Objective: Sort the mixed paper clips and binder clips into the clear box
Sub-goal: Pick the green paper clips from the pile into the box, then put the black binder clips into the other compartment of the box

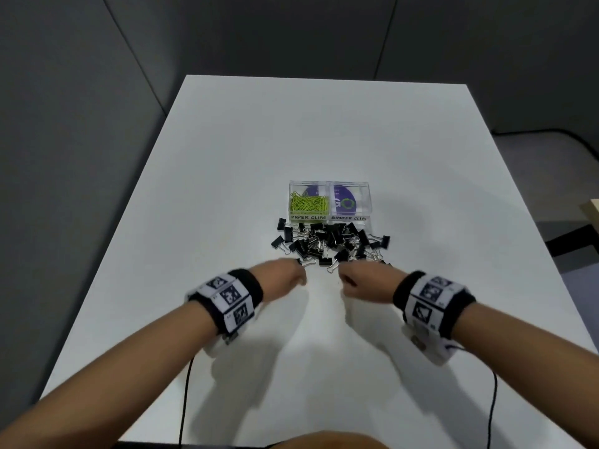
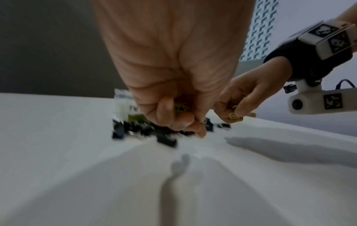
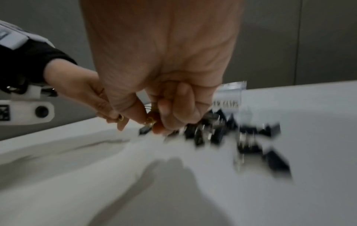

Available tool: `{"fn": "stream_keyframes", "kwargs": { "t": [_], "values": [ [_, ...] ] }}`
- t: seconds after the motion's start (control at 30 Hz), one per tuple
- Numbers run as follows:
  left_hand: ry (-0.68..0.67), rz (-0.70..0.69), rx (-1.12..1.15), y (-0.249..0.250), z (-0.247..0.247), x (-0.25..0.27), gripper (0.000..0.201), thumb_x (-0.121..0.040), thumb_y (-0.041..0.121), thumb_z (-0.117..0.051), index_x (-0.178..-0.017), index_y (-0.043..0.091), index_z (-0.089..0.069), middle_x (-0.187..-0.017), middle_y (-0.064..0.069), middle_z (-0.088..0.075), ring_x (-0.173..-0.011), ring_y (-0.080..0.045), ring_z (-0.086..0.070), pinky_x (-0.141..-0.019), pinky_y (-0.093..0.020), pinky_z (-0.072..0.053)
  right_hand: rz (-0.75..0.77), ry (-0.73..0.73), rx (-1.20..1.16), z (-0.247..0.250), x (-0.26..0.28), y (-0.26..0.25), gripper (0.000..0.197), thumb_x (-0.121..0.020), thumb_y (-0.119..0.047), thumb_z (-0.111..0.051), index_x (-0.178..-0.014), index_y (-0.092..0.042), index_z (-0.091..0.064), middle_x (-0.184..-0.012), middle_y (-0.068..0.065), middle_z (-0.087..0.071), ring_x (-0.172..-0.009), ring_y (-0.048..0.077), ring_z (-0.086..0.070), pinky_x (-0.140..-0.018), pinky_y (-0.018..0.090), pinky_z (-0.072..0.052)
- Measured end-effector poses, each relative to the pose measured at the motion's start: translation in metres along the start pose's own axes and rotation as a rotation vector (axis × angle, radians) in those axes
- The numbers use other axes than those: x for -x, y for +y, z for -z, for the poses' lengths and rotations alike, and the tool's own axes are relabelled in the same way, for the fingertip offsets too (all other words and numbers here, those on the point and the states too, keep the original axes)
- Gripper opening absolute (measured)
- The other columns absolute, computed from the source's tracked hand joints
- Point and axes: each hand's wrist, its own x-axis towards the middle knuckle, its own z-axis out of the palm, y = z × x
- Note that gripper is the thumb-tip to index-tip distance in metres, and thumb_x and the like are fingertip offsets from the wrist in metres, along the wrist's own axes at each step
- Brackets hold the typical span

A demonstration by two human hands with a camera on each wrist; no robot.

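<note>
Both curled hands, left hand [image 1: 285, 273] and right hand [image 1: 363, 280], hold paper clips [image 2: 180, 107].

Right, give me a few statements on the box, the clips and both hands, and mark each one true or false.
1. The paper clips lie in the clear box compartment labelled PAPER CLIPS. True.
2. The BINDER CLIPS compartment is full of binder clips. False: no clips show in it.
3. The black binder clips lie piled on the table in front of the box. True.
4. The left hand and right hand rest flat, fingers straight. False: both have curled fingers at the pile's near edge.
</note>
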Motion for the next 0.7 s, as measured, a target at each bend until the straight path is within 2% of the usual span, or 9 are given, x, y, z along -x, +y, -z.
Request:
{"fn": "stream_keyframes", "kwargs": {
  "t": [0.07, 0.17, 0.27, 0.33, 0.4, 0.43, 0.5, 0.6, 0.7],
  "values": [
    [0.085, 0.018, 0.006, -0.003, 0.030, -0.008, 0.030, -0.100, 0.011, -0.036, -0.119, 0.009, -0.059, -0.127, -0.006, -0.058, -0.114, -0.019, -0.056, -0.097, -0.026, -0.041, -0.016, 0.081, -0.031, 0.031, -0.018, 0.004, 0.011, -0.092, -0.014, -0.044, -0.081, -0.014, -0.042, -0.065, -0.007, -0.042, -0.059, 0.013, -0.041, -0.051, 0.019, -0.031],
    [0.203, 0.057, -0.018, -0.010, 0.074, -0.023, 0.031, -0.100, 0.010, -0.035, -0.119, 0.010, -0.059, -0.125, -0.008, -0.058, -0.112, -0.021, -0.056, -0.094, -0.027, -0.042, -0.025, 0.189, -0.083, 0.071, -0.048, 0.004, 0.012, -0.095, -0.012, -0.043, -0.082, -0.013, -0.044, -0.066, -0.008, -0.043, -0.057, 0.007, -0.040, -0.051, 0.012, -0.032],
    [0.277, 0.118, -0.060, -0.018, 0.105, -0.041, 0.034, -0.100, 0.013, -0.033, -0.123, 0.008, -0.058, -0.124, -0.012, -0.058, -0.111, -0.025, -0.056, -0.095, -0.032, -0.043, -0.028, 0.281, -0.135, 0.098, -0.075, -0.001, 0.010, -0.094, -0.010, -0.042, -0.084, -0.011, -0.043, -0.066, -0.014, -0.035, -0.059, 0.011, -0.041, -0.051, 0.016, -0.031],
    [0.293, 0.158, -0.090, -0.023, 0.114, -0.051, 0.035, -0.100, 0.014, -0.032, -0.124, 0.009, -0.057, -0.124, -0.013, -0.056, -0.112, -0.028, -0.055, -0.095, -0.036, -0.044, -0.063, 0.303, -0.135, 0.106, -0.091, -0.004, 0.006, -0.093, -0.008, -0.043, -0.088, -0.011, -0.045, -0.069, -0.012, -0.040, -0.068, 0.016, -0.044, -0.053, 0.019, -0.032],
    [0.283, 0.179, -0.105, -0.024, 0.115, -0.061, 0.035, -0.100, 0.013, -0.033, -0.123, 0.008, -0.058, -0.124, -0.013, -0.056, -0.112, -0.029, -0.056, -0.094, -0.036, -0.044, -0.102, 0.296, -0.136, 0.107, -0.104, -0.006, 0.012, -0.092, -0.007, -0.044, -0.099, -0.006, -0.054, -0.090, 0.003, -0.060, -0.081, 0.022, -0.049, -0.064, 0.025, -0.042],
    [0.279, 0.186, -0.109, -0.024, 0.114, -0.064, 0.034, -0.100, 0.012, -0.033, -0.122, 0.008, -0.058, -0.123, -0.014, -0.056, -0.111, -0.029, -0.056, -0.093, -0.036, -0.044, -0.117, 0.294, -0.163, 0.106, -0.109, -0.006, 0.018, -0.091, -0.007, -0.045, -0.106, -0.003, -0.055, -0.103, 0.011, -0.062, -0.087, 0.025, -0.054, -0.073, 0.030, -0.046],
    [0.277, 0.196, -0.109, -0.024, 0.111, -0.072, 0.034, -0.098, 0.011, -0.035, -0.121, 0.008, -0.060, -0.121, -0.014, -0.057, -0.108, -0.029, -0.057, -0.091, -0.035, -0.045, -0.120, 0.312, -0.279, 0.106, -0.114, -0.005, 0.024, -0.091, -0.008, -0.047, -0.113, -0.003, -0.055, -0.115, 0.016, -0.061, -0.098, 0.028, -0.059, -0.083, 0.034, -0.047],
    [0.299, 0.194, -0.099, -0.020, 0.109, -0.080, 0.033, -0.098, 0.010, -0.036, -0.121, 0.009, -0.060, -0.119, -0.015, -0.055, -0.106, -0.030, -0.057, -0.089, -0.035, -0.045, -0.094, 0.411, -0.391, 0.108, -0.109, -0.001, 0.027, -0.091, -0.005, -0.044, -0.115, -0.004, -0.056, -0.114, 0.015, -0.063, -0.100, 0.029, -0.060, -0.084, 0.034, -0.047],
    [0.306, 0.146, -0.089, -0.013, 0.110, -0.086, 0.032, -0.098, 0.013, -0.038, -0.121, 0.008, -0.059, -0.120, -0.014, -0.055, -0.107, -0.029, -0.056, -0.090, -0.034, -0.043, -0.105, 0.522, -0.348, 0.108, -0.095, 0.011, 0.024, -0.090, -0.007, -0.041, -0.104, -0.006, -0.061, -0.103, 0.013, -0.067, -0.088, 0.028, -0.060, -0.080, 0.038, -0.049]
  ]
}}
